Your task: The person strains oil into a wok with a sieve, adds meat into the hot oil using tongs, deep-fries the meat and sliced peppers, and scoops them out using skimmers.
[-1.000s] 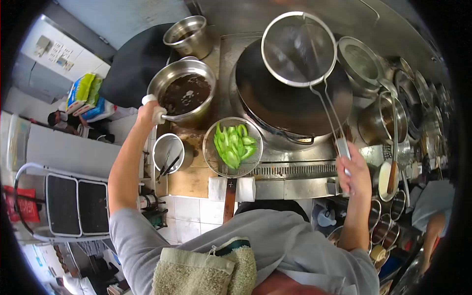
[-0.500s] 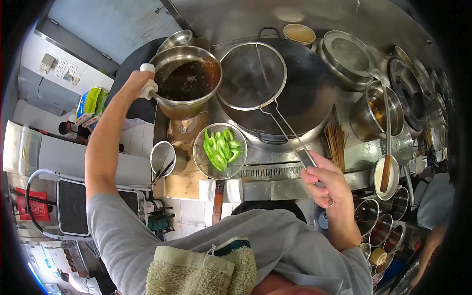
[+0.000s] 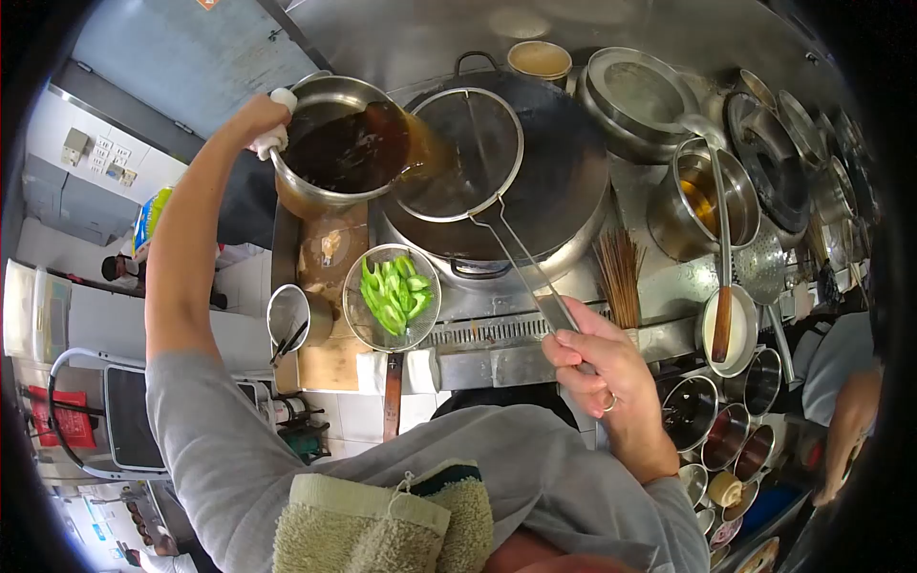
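The liquid (image 3: 349, 158) is coloured dark brown and edged with amber; the pot (image 3: 332, 198) and strainer (image 3: 485, 143) are toned silver, the wok (image 3: 564, 181) black, the sliced vegetables (image 3: 392, 294) bright green. The beige towel (image 3: 358, 525) is banded with dark green.

Pot (image 3: 334, 198): largely hidden at the handle by white wrap (image 3: 271, 145) and left hand (image 3: 258, 116)
Strainer handle (image 3: 554, 311): partly covered by right hand (image 3: 604, 358)
Wok (image 3: 565, 177): partly hidden behind strainer mesh (image 3: 489, 158)
Poured liquid (image 3: 422, 153): blurred beside pot
Co-worker (image 3: 841, 358): cut off by lens border
Orange label (image 3: 207, 4): cut off by top edge
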A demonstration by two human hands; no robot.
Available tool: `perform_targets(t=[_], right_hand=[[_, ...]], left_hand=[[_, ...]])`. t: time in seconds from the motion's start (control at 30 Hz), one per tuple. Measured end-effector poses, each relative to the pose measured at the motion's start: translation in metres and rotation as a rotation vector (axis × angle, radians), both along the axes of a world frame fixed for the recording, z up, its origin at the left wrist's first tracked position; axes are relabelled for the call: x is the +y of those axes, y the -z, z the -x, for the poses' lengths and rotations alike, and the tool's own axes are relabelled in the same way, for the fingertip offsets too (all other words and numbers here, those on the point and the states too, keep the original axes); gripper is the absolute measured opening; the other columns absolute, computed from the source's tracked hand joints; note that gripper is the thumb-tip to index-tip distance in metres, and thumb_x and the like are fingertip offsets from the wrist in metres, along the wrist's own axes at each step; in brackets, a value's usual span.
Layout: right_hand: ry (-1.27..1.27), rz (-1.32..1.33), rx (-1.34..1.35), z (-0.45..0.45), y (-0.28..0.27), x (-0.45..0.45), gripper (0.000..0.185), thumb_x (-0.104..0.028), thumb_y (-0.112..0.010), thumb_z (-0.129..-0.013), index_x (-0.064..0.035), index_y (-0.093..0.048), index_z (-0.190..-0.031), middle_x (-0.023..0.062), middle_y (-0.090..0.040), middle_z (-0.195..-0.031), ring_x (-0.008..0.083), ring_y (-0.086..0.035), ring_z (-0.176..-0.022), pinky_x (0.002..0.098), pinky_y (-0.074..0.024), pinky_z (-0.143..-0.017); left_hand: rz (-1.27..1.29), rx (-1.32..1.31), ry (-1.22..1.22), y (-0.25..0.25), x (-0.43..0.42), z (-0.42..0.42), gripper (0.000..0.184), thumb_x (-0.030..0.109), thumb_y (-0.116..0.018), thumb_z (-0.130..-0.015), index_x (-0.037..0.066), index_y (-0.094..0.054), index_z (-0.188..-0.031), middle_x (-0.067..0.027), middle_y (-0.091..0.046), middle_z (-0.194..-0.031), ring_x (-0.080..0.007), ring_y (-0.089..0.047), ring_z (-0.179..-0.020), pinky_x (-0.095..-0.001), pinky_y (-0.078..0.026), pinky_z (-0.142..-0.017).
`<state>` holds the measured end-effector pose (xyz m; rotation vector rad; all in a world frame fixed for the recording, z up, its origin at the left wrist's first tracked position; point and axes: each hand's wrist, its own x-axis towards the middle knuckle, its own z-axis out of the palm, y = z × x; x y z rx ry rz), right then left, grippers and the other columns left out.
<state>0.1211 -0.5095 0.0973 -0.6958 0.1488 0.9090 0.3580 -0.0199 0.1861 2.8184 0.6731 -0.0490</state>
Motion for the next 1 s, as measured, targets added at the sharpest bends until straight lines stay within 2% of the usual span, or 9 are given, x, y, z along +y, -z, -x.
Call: perform_targets(t=[0.07, 0.27, 0.4, 0.47, 0.6, 0.67, 0.8, 0.97, 1.0], right_hand=[[0.002, -0.008, 0.010, 0.000, 0.003, -0.002, 0.046, -0.004, -0.037, -0.092, -0.0064, -0.030, -0.137, 0.0009, -0.036, -0.071, 0.0017, -0.024, -0.036, 0.0183, -0.0245, -0.024], [0.000, -0.062, 0.014, 0.001, 0.010, -0.003, 0.043, -0.004, -0.037, -0.092, -0.0077, -0.033, -0.135, 0.0011, -0.036, -0.071, 0.0020, -0.025, -0.036, 0.0188, -0.0256, -0.023], [0.011, -0.088, 0.022, 0.001, 0.013, -0.005, 0.039, -0.004, -0.037, -0.093, -0.0084, -0.037, -0.132, 0.0009, -0.036, -0.071, 0.0021, -0.025, -0.036, 0.0185, -0.0258, -0.024], [0.012, -0.084, 0.029, 0.002, 0.013, -0.006, 0.038, -0.004, -0.037, -0.093, -0.0084, -0.038, -0.131, 0.0008, -0.036, -0.071, 0.0020, -0.025, -0.036, 0.0183, -0.0259, -0.024], [0.014, -0.072, 0.039, 0.004, 0.015, -0.005, 0.037, -0.005, -0.037, -0.093, -0.0084, -0.039, -0.130, 0.0005, -0.036, -0.071, 0.0016, -0.025, -0.036, 0.0178, -0.0265, -0.024], [0.016, -0.081, 0.034, 0.006, 0.017, -0.004, 0.037, -0.005, -0.037, -0.093, -0.0080, -0.038, -0.130, 0.0005, -0.036, -0.071, 0.0014, -0.025, -0.036, 0.0177, -0.0267, -0.024], [0.022, -0.092, 0.024, 0.008, 0.017, -0.003, 0.038, -0.004, -0.036, -0.093, -0.0070, -0.036, -0.131, 0.0005, -0.036, -0.071, 0.0011, -0.024, -0.036, 0.0174, -0.0276, -0.024], [0.028, -0.095, 0.017, 0.011, 0.023, 0.000, 0.038, -0.004, -0.035, -0.093, -0.0068, -0.035, -0.131, 0.0010, -0.036, -0.071, 0.0016, -0.026, -0.036, 0.0185, -0.0292, -0.024], [0.013, -0.112, 0.009, 0.011, 0.025, 0.000, 0.039, -0.004, -0.035, -0.093, -0.0069, -0.035, -0.131, 0.0012, -0.037, -0.072, 0.0019, -0.027, -0.035, 0.0189, -0.0297, -0.024]], left_hand=[[-0.081, 0.063, 0.030, -0.002, -0.002, -0.008, 0.032, 0.019, -0.062, -0.065, -0.005, -0.066, -0.086, -0.0173, -0.065, -0.079, -0.0292, -0.065, -0.066, -0.0430, -0.052, -0.052], [-0.231, 0.057, 0.106, -0.005, -0.018, -0.017, 0.034, 0.020, -0.062, -0.063, -0.004, -0.068, -0.086, -0.0200, -0.067, -0.084, -0.0338, -0.066, -0.070, -0.0457, -0.053, -0.055], [-0.289, 0.063, 0.126, -0.005, -0.026, -0.021, 0.034, 0.020, -0.062, -0.063, -0.003, -0.068, -0.087, -0.0206, -0.067, -0.086, -0.0346, -0.066, -0.072, -0.0458, -0.053, -0.056], [-0.338, 0.088, 0.134, -0.009, -0.038, -0.018, 0.036, 0.019, -0.064, -0.064, -0.005, -0.066, -0.091, -0.0206, -0.066, -0.087, -0.0334, -0.066, -0.079, -0.0425, -0.051, -0.066], [-0.368, 0.087, 0.088, -0.006, -0.046, -0.027, 0.035, 0.020, -0.064, -0.065, -0.004, -0.067, -0.091, -0.0207, -0.067, -0.091, -0.0349, -0.066, -0.082, -0.0425, -0.051, -0.069], [-0.547, 0.129, 0.234, -0.006, -0.048, -0.030, 0.034, 0.021, -0.065, -0.066, -0.001, -0.068, -0.092, -0.0207, -0.067, -0.093, -0.0360, -0.065, -0.085, -0.0423, -0.051, -0.073], [-0.549, 0.095, 0.198, -0.004, -0.063, -0.028, 0.034, 0.024, -0.065, -0.067, 0.000, -0.068, -0.092, -0.0210, -0.066, -0.095, -0.0361, -0.065, -0.086, -0.0425, -0.051, -0.076], [-0.674, 0.040, 0.256, -0.001, -0.078, -0.028, 0.038, 0.027, -0.065, -0.069, 0.002, -0.067, -0.097, -0.0189, -0.066, -0.099, -0.0334, -0.064, -0.092, -0.0427, -0.050, -0.082], [-0.672, 0.058, 0.208, 0.001, -0.084, -0.030, 0.039, 0.026, -0.065, -0.070, 0.002, -0.066, -0.100, -0.0182, -0.065, -0.103, -0.0325, -0.064, -0.096, -0.0419, -0.050, -0.084]])
